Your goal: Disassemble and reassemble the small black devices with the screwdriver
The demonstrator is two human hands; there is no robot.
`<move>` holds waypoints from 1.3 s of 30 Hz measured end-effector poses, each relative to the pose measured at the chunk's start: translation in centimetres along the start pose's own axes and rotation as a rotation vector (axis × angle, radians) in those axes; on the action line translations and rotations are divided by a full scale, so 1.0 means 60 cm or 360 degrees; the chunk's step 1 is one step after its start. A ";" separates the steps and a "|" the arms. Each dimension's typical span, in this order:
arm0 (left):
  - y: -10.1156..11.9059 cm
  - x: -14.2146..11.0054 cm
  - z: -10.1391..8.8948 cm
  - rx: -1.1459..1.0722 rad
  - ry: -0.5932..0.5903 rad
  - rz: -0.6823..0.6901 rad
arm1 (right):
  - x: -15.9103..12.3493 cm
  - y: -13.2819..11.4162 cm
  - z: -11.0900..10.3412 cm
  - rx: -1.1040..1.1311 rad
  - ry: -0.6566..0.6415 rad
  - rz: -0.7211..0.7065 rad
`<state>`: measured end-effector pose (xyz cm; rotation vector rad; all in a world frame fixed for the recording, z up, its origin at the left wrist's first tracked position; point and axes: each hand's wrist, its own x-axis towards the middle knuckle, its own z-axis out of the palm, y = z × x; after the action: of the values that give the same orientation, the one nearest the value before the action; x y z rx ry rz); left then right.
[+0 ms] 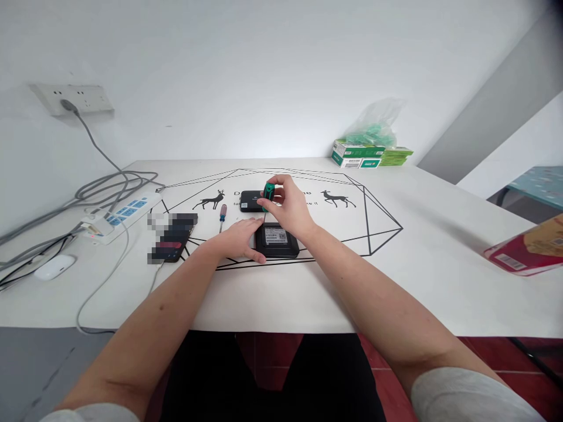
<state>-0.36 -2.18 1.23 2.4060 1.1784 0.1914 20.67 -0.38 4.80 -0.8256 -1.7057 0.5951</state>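
My right hand (288, 202) is wrapped round the green-and-black handle of a screwdriver (268, 192), held upright. Its thin shaft points down at the back left corner of a flat black box (285, 249) with a white printed label; whether the tip touches is too small to tell. Along the box's left side, my left hand (241, 239) grips it, thumb at the front corner and fingers at the back. Behind it lies a black plastic cover (250, 201) with a small sticker, partly hidden by my right hand. A second screwdriver (223, 214) with a reddish-blue handle rests left of the cover.
A phone (178, 237), partly blurred out, lies left of my left hand. Farther left are a white power strip (127, 215), grey cables and a white earphone case (55, 267). Green-and-white boxes (358, 153) stand against the wall. A red package (523, 252) sits at the right.
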 end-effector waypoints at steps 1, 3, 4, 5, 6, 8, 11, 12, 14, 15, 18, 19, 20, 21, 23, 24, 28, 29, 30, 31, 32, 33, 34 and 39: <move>0.000 -0.001 0.000 -0.0008 -0.0002 0.0003 | -0.002 0.001 0.001 0.0035 -0.0030 -0.0013; 0.001 -0.002 -0.001 -0.0022 0.0000 0.0014 | -0.005 0.002 0.001 0.0076 -0.0094 -0.0045; 0.002 -0.002 -0.001 -0.0027 0.0002 0.0019 | -0.006 0.003 0.001 0.0064 -0.0116 -0.0069; 0.002 -0.002 -0.002 -0.0029 0.0003 0.0020 | -0.006 0.004 0.000 0.0027 -0.0124 -0.0108; 0.002 -0.002 -0.001 -0.0027 0.0003 0.0020 | -0.006 0.006 -0.001 -0.0032 -0.0117 -0.0164; 0.000 -0.001 0.000 -0.0013 0.0006 0.0023 | -0.003 0.010 -0.003 -0.0168 -0.0062 -0.0291; -0.004 0.001 0.002 0.0011 0.0018 0.0040 | 0.001 0.016 -0.005 -0.0298 0.0048 -0.0380; -0.006 0.001 0.003 0.0014 0.0021 0.0046 | 0.002 0.016 -0.005 -0.0316 0.0065 -0.0382; -0.009 0.002 0.005 0.0016 0.0022 0.0053 | 0.003 0.015 -0.005 -0.0326 0.0053 -0.0379; -0.010 0.002 0.005 0.0015 0.0022 0.0053 | 0.002 0.013 -0.004 -0.0312 0.0036 -0.0370; -0.010 0.001 0.005 0.0011 0.0025 0.0048 | 0.001 0.004 -0.002 -0.0198 -0.0008 -0.0262; -0.010 0.001 0.004 0.0010 0.0025 0.0047 | 0.001 0.001 -0.001 -0.0151 -0.0011 -0.0207; -0.008 0.000 0.003 0.0010 0.0026 0.0047 | 0.000 -0.001 -0.001 -0.0110 -0.0005 -0.0148; -0.007 0.000 0.003 0.0011 0.0024 0.0045 | 0.000 -0.003 0.000 -0.0079 0.0006 -0.0090; -0.005 -0.001 0.002 0.0020 0.0022 0.0040 | 0.000 -0.003 0.001 -0.0038 0.0032 0.0006; -0.004 -0.001 0.002 0.0025 0.0022 0.0035 | -0.001 -0.001 0.002 -0.0016 0.0031 0.0034; -0.004 -0.003 0.001 0.0023 0.0009 0.0017 | -0.004 0.005 0.003 0.0035 -0.0027 0.0023; -0.004 -0.003 0.001 0.0019 0.0002 0.0010 | -0.004 0.007 0.003 0.0009 -0.0030 -0.0004; -0.004 -0.004 0.001 0.0016 -0.0002 0.0005 | -0.004 0.008 0.002 -0.0032 -0.0024 -0.0044; -0.004 -0.004 0.001 0.0013 -0.0004 0.0003 | -0.004 0.009 0.002 -0.0082 -0.0011 -0.0095; -0.003 -0.004 0.001 0.0011 -0.0005 0.0001 | -0.003 0.010 0.002 -0.0135 0.0008 -0.0156; -0.003 -0.004 0.000 0.0008 -0.0006 -0.0001 | -0.003 0.010 0.001 -0.0188 0.0032 -0.0218; -0.002 -0.003 0.000 0.0005 -0.0010 -0.0008 | -0.002 0.011 0.001 -0.0238 0.0059 -0.0269; 0.002 -0.002 0.000 0.0005 -0.0038 -0.0060 | 0.001 0.014 -0.001 -0.0329 0.0130 -0.0318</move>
<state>-0.34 -2.31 1.30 2.3804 1.2128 0.1486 20.88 0.22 4.23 -0.8002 -1.7683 0.2491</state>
